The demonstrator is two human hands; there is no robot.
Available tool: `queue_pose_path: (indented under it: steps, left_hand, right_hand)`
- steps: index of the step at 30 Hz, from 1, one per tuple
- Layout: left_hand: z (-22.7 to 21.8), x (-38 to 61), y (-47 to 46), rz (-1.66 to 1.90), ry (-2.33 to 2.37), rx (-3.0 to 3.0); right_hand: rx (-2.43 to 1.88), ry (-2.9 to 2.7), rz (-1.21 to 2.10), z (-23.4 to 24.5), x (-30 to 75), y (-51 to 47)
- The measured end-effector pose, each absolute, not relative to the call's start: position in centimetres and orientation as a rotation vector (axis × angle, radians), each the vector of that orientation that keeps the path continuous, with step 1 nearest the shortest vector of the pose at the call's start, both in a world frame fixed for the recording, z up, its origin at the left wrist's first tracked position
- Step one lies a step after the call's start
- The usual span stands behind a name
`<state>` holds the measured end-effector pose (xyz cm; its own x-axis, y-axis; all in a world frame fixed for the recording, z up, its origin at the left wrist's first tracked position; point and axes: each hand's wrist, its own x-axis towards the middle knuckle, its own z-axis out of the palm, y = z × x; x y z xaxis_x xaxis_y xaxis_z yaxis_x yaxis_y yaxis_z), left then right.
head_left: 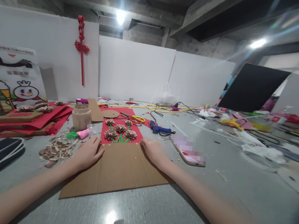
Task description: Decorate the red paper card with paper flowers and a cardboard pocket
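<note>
Cardboard sheet (123, 170) lies between our left hand (87, 154) and right hand (154, 152), fingers curled at its far corners; we can't tell if gripping. Flower panel (121, 128) just beyond.

Your left hand (89, 152) lies back upward at the far left corner of the cardboard sheet (123, 168), its fingers bent, the thumb side facing your other hand. Your right hand (154, 152) is at the sheet's far right corner, fingers curled down; whether either set of fingertips pinches is hidden. Your bare left forearm (31, 184) slants in from the sheet's near left, and your right forearm (204, 195), bare too, from its near right.
</note>
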<state>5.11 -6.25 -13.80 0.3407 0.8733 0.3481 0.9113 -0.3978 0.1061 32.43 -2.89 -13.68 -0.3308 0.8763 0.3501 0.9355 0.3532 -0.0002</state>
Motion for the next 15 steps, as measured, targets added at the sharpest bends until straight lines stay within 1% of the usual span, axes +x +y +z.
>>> queue_pose_path:
  steps: [7, 15]
  left_hand:
    - [-13.79, 5.14, -6.27, -0.505, -1.672, -2.460]
    - [-13.85, 5.11, -6.22, -0.502, -1.666, -2.444]
  right_hand:
    - [-1.736, -2.305, -0.251, -13.21, 32.08, -3.78]
    - [-1.717, -2.265, -0.293, -13.93, 32.34, -3.23]
